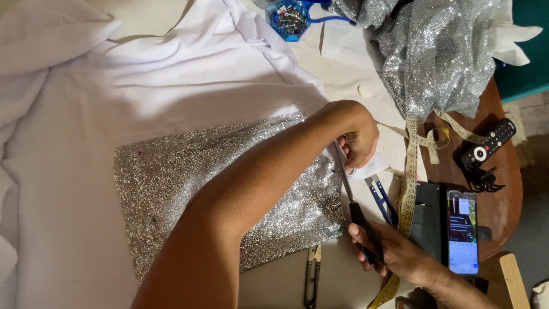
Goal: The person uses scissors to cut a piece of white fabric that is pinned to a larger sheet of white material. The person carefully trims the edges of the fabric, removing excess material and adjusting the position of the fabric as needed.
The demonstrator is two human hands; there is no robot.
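White cloth: we are looking down on a large white cloth (86, 114) that is covering most of the table (343, 68), bunching into folds at the far left.
Silver sheet: a rectangular glittery silver sheet (171, 189) is lying flat on the white cloth, with its right edge just beside the blades.
Silver heap: a crumpled pile of the same kind of glitter fabric (434, 57) is sitting at the far right of the table.
Left hand: our left hand (357, 134) is reaching across the silver sheet, its fingers pinching a white edge of cloth (372, 166) at the sheet's upper right corner.
Right hand: our right hand (394, 254) is gripping the black handles, fingers curled tight through them.
Scissors: the scissors (350, 197) are pointing away from us, their blades running along the right edge of the silver sheet and up towards the left hand.
Phone: a phone with a lit screen (462, 229) is lying in an open dark case (429, 220) on the round wooden side table (503, 194).
Measuring tape: a yellowish tape (410, 171) is trailing down between the scissors and the phone.
Remote: a black remote (489, 144) is lying beyond the phone.
Pin box: a blue box of coloured pins (290, 19) is sitting at the top edge.
Thread snips: one blue pair (382, 200) is lying near the tape, and a dark pair (312, 274) is lying below the silver sheet.
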